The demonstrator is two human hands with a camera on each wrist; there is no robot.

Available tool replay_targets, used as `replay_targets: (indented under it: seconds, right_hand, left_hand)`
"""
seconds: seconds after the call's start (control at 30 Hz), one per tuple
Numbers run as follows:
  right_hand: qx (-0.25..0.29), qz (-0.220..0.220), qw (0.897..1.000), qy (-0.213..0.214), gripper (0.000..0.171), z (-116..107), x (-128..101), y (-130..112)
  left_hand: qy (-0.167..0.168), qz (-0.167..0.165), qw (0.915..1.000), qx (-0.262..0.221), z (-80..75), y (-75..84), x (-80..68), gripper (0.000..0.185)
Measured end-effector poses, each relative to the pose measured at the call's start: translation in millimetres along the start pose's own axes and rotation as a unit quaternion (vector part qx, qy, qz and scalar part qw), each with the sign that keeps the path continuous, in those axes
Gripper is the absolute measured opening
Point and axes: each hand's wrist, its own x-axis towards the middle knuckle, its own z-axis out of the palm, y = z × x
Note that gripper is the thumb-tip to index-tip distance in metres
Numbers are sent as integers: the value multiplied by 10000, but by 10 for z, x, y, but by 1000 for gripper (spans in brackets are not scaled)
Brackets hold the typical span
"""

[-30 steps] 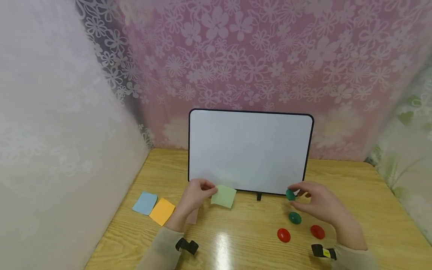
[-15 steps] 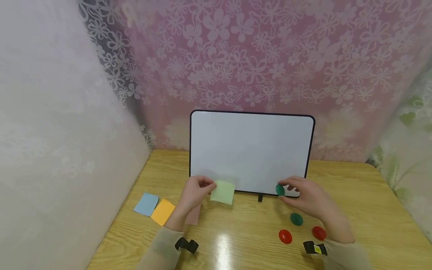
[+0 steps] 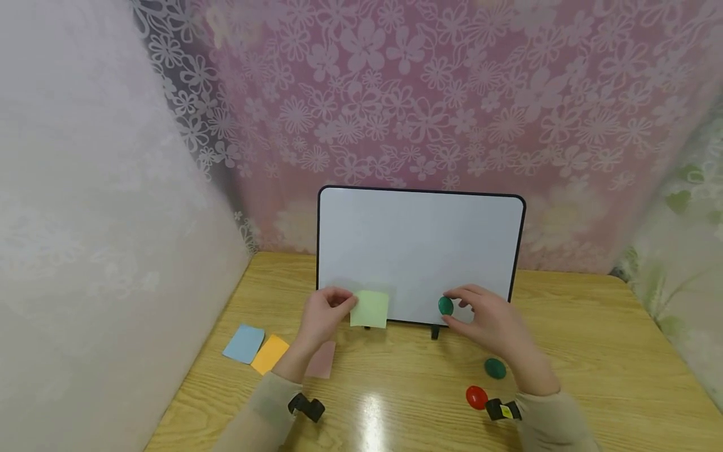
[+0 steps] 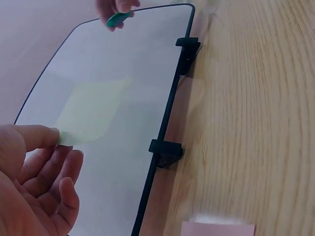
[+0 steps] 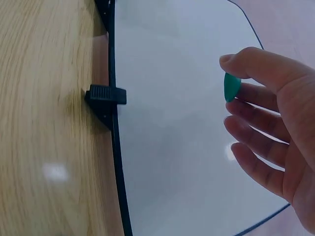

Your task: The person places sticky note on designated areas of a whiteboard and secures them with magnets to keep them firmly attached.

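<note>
My left hand [image 3: 326,315] pinches a pale green sticky note [image 3: 370,309] by its left edge, thumb against fingers. In the head view the note overlaps the lower left of a black-framed whiteboard [image 3: 420,251]. My right hand [image 3: 490,319] holds a round green magnet [image 3: 445,306] between thumb and fingers, in front of the board's lower right part. The right wrist view shows the magnet [image 5: 232,87] edge-on, with the other fingers spread loosely below it. From the left wrist, the note [image 4: 93,110] looks thin and flat, gripped at one corner.
Blue [image 3: 244,343] and orange [image 3: 270,353] sticky notes lie at the left of the wooden table, a pink note [image 3: 321,360] beside the left forearm. Another green magnet [image 3: 495,368] and a red magnet [image 3: 477,397] lie near the right forearm. Black feet [image 3: 435,332] support the board.
The left hand has raised the green note a little, up over the board's lower edge. My right hand has carried the green magnet left and slightly up; its forearm now hides the second red magnet.
</note>
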Motion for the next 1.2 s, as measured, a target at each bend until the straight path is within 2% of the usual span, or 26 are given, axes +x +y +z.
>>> replay_targets:
  seconds: [0.17,0.43,0.83,1.2]
  right_hand:
    - [107,-35,9998,133,41,42,106,-94]
    - [105,-277,9985,459,41,143,249,-207]
    - [78,-542,9964,648,40,192,386,-300]
    - [-29,-651,9955,683,41,189,510,-419]
  left_hand:
    - [56,133,9998,97,-19,-37,43,12]
    - [39,139,9998,-103,-34,-6,82,11]
    - [3,288,9994,171,-49,-4,84,13]
    - [18,334,9993,182,-60,-11,103,11]
